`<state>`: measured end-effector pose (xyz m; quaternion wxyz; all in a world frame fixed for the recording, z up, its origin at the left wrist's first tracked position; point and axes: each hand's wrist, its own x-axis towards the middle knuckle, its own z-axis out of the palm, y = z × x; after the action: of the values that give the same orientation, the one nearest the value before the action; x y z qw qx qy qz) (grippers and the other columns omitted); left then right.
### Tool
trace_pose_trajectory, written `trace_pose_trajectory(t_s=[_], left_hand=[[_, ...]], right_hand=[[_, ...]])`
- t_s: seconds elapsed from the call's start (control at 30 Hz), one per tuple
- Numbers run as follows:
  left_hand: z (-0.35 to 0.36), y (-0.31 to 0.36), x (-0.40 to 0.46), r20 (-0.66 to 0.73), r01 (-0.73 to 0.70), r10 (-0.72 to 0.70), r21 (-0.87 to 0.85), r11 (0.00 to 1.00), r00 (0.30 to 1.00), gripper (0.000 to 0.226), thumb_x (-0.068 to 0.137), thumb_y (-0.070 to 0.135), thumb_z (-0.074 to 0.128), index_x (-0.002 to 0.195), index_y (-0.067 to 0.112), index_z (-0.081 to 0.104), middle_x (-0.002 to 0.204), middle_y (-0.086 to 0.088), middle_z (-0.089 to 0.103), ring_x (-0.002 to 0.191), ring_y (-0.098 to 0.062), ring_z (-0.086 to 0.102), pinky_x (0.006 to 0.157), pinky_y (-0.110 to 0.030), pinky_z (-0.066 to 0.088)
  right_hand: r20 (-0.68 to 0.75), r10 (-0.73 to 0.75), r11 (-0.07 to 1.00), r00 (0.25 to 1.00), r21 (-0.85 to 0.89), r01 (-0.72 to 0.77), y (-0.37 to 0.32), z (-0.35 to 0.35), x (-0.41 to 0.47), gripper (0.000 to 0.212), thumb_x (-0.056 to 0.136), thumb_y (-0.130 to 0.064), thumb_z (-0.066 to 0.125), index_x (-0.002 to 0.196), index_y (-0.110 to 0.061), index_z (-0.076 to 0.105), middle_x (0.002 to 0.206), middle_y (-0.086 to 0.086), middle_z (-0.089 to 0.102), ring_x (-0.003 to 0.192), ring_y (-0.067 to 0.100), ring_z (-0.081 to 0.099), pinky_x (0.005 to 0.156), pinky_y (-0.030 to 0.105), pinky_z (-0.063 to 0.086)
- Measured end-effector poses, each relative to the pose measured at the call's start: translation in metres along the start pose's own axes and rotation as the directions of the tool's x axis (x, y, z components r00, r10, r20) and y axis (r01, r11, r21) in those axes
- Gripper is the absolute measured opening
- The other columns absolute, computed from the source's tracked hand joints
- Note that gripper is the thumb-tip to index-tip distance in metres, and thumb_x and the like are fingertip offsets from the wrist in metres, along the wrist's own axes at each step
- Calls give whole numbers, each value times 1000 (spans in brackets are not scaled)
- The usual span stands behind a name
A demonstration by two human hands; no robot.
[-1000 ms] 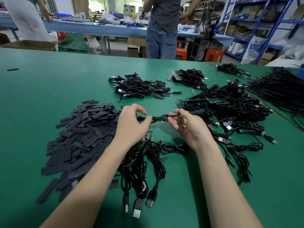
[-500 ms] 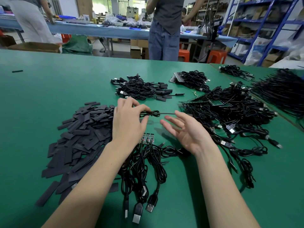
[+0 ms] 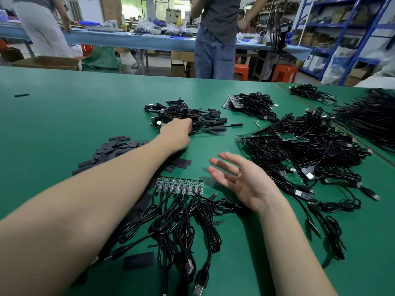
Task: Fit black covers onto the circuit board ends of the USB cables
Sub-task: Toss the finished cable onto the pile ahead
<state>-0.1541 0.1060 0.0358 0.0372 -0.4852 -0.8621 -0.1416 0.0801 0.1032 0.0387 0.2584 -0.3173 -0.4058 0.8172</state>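
At 6 o'clock, nearest the camera, glossy black USB cables [image 3: 181,227] lie in loose coils on the matte green table [image 3: 64,116], their metal plugs pointing at the near edge and their far ends joined to a row of small green circuit boards [image 3: 179,185] with red and white specks. A flat, dull black cover [image 3: 139,260] lies alone at 7 o'clock beside them. The right hand [image 3: 241,182], at 3 o'clock of the boards, hovers palm up with fingers spread and relaxed, holding nothing. At 10 o'clock a heap of thin rectangular covers [image 3: 111,149] is partly hidden by the left forearm. The left hand [image 3: 177,132] reaches to 12 o'clock onto a pile of covered cables [image 3: 192,119]; its fingers are hidden, so its grip cannot be told. A larger tangled pile [image 3: 310,150] with bare board strips fills 2 o'clock. Beyond the table stand two people, a blue bench [image 3: 132,40], orange stools [image 3: 284,71] and blue shelving [image 3: 342,24].
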Motion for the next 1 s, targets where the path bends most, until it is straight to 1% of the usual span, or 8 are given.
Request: trace_pose_trajectory(t_s=[0.3,0.43,0.57,0.67,0.77,0.87,0.93,1.0], left_hand=[[11,-2,30,164,43,-55,79,996,985,48,104,41,41,138,6,44,142,-22,48,135,-39,40,104,-50,40],[13,5,21,192,33,-45,67,997,980,57,99,47,50,144,13,43,147,-16,44,137,-37,38,110,-50,37],[6,13,-6,37,0,8,-195,981,999,39,96,39,58,126,14,59,132,-13,57,126,-31,50,107,-43,41],[-6,19,-42,-87,-8,-33,-435,900,996,19,96,35,60,102,18,66,106,1,70,103,-22,63,95,-33,48],[-12,22,-91,-121,17,-92,-515,857,988,23,94,44,56,81,26,62,82,13,68,82,-15,65,81,-29,51],[-6,21,-133,-121,23,-105,-538,843,987,38,91,52,49,71,23,62,67,9,66,69,-14,65,71,-30,52],[1,19,-143,-109,32,-105,-527,849,989,39,95,49,52,68,22,60,63,7,64,65,-11,61,67,-29,48],[4,20,-145,-137,32,-119,-516,856,983,38,96,42,57,64,22,56,58,7,59,60,-4,56,61,-27,41]], right_hand=[[19,-2,996,1000,-84,4,3,2,1,28,96,-16,66,119,-2,62,104,15,77,81,27,76,66,29,63],[27,-6,994,1000,-105,9,3,2,1,25,95,-17,66,116,-3,65,101,14,77,79,25,76,66,28,62],[27,-24,980,999,-196,29,3,4,0,19,95,-19,66,109,-6,69,97,11,78,76,22,74,64,26,60],[32,-61,936,998,-346,69,5,8,-2,15,96,-19,65,105,-8,71,90,6,78,70,18,71,61,23,57],[21,-144,810,989,-572,130,7,12,-2,14,97,-23,63,99,-13,73,85,-1,78,65,13,68,61,22,55],[18,-216,538,976,-832,135,9,14,1,13,95,-27,64,90,-21,74,86,-6,78,70,12,65,79,31,54],[24,-197,382,980,-919,99,9,15,1,8,91,-29,69,87,-26,75,90,-5,77,80,13,66,80,28,51],[7,-167,375,986,-924,70,11,19,-1,2,85,-29,77,87,-28,78,90,-4,76,86,14,67,78,25,48]])
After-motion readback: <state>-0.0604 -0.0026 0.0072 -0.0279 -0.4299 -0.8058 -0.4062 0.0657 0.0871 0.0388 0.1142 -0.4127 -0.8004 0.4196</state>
